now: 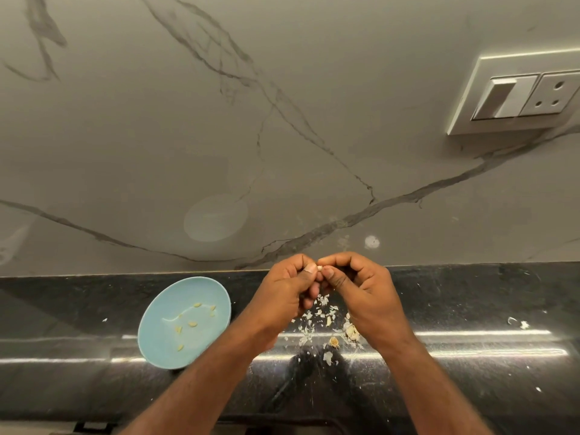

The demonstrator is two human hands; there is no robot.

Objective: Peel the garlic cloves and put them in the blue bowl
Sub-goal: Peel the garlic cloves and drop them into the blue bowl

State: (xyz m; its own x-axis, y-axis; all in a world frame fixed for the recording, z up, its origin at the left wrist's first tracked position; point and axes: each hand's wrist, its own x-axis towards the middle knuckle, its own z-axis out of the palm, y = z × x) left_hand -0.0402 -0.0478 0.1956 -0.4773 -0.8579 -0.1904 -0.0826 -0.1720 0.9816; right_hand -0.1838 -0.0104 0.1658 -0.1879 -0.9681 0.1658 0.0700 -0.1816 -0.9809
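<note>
Here, the left hand and right hand both pinched one garlic clove above scattered skins; peeling well likely meant small thumbnail pulls.

Two bare hands and forearms
The left hand and right hand are bare, thumbnails short at the grip; behind it the left forearm and right forearm run bare.

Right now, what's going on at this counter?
A person is peeling garlic with bare hands. The left hand and right hand both pinch one small garlic clove above the black counter. The blue bowl, to the left, holds several peeled cloves. Loose skins and some garlic pieces lie under the hands.
</note>
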